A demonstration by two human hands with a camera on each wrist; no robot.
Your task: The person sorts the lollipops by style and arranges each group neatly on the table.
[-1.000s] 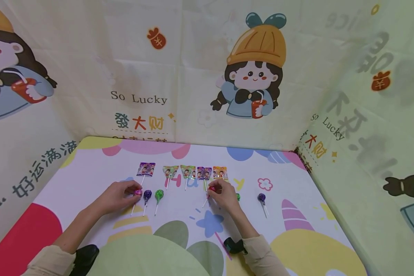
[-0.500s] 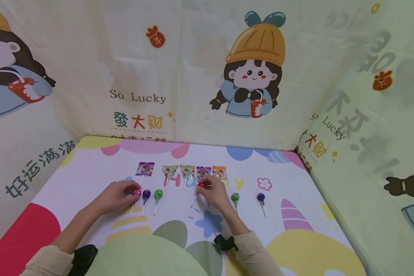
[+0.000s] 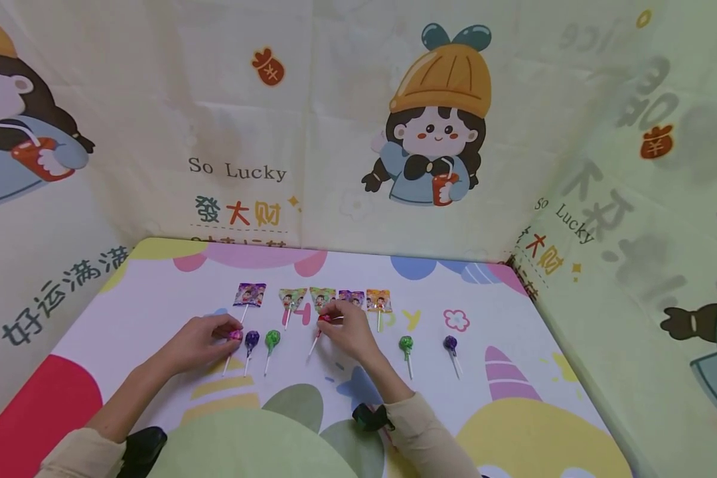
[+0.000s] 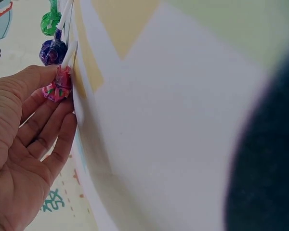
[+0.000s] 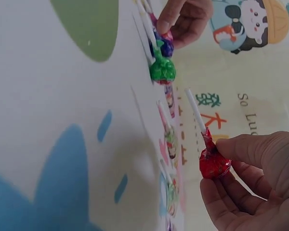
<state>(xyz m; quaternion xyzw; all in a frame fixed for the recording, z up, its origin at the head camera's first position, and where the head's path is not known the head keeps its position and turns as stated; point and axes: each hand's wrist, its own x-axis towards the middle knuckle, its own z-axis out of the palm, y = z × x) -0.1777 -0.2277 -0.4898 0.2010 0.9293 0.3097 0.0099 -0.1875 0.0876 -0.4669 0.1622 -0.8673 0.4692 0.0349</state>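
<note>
The left hand [image 3: 200, 342] pinches a pink lollipop [image 4: 59, 86] by its wrapped head at the left end of the near row, its white stick pointing toward the person. Beside it lie a purple lollipop [image 3: 251, 340] and a green lollipop [image 3: 272, 339]. Between thumb and fingers the right hand [image 3: 349, 330] grips a red lollipop [image 5: 214, 161], held off the table to the right of the green one, stick slanting down and left in the head view.
Behind, a row of flat-wrapped lollipops has a purple one [image 3: 249, 295] at left and an orange one [image 3: 379, 301] at right. Farther right lie another green lollipop [image 3: 406, 344] and another purple lollipop [image 3: 451, 344]. A printed cloth wall [image 3: 334, 133] stands behind the table.
The right hand has moved left with the red lollipop, uncovering the green lollipop on the right and the orange one's stick. The left hand has stayed on the pink lollipop.
</note>
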